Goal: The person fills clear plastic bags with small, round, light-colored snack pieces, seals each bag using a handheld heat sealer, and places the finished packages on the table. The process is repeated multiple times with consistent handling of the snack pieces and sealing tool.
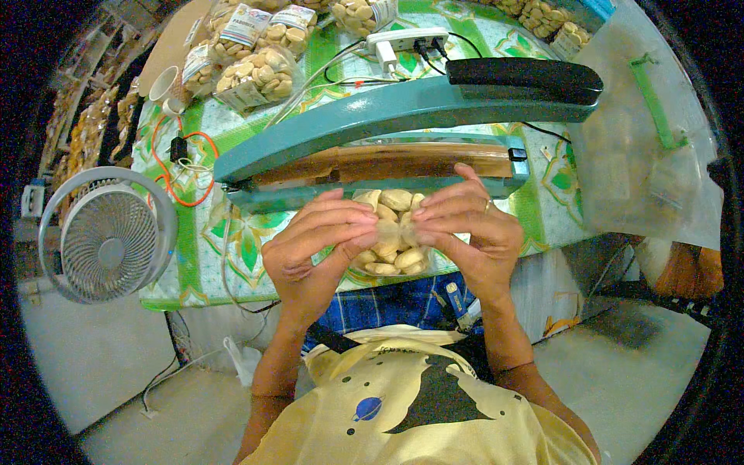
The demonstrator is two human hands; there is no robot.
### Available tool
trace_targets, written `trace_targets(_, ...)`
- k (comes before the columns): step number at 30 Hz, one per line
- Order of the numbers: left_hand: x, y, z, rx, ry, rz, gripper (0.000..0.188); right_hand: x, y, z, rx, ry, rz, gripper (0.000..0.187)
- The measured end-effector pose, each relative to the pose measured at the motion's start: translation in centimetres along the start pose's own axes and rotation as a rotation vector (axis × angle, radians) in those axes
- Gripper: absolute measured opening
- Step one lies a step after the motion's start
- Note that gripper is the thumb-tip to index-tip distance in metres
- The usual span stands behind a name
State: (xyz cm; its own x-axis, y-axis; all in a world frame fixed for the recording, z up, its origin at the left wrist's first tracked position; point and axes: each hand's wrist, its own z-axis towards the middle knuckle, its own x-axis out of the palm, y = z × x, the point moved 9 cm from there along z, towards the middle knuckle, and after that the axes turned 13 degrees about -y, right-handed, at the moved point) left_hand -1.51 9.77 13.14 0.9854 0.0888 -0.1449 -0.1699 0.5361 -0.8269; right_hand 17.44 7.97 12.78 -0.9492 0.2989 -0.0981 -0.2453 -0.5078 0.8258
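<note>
Between my two hands is a clear plastic bag (394,252) full of pale, rounded biscuits, at the table's near edge. My left hand (322,236) pinches the bag from its left side, and my right hand (469,221) from its right, fingertips facing each other. A ring shows on a right finger. Just beyond the bag lies a teal bag sealer (372,174) with its long arm raised and a black handle (527,81) at the right end. A brownish strip runs along the sealer's base.
Filled, labelled biscuit bags (260,74) are heaped at the far left. A white power strip (407,43) with plugs stands behind the sealer. At the left edge is a grey fan (108,236); an orange cord (213,159) lies nearby. Clear plastic sheeting (651,147) hangs at right.
</note>
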Motion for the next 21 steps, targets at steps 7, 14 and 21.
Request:
trace_targets(7, 0.4, 0.3, 0.3, -0.061, 0.083, -0.014, 0.013, -0.4, -0.5, 0.0, 0.058, 0.033, -0.038, 0.014)
trace_targets(14, 1.3, -0.1, 0.7, -0.052, 0.192, 0.029, 0.017, -0.6, -0.1, 0.0, 0.062, 0.043, -0.013, 0.014)
trace_targets(21, 1.4, -0.1, 0.2, -0.058, 0.173, 0.086, 0.016, -1.0, -0.4, 0.0, 0.061, -0.007, -0.023, 0.013)
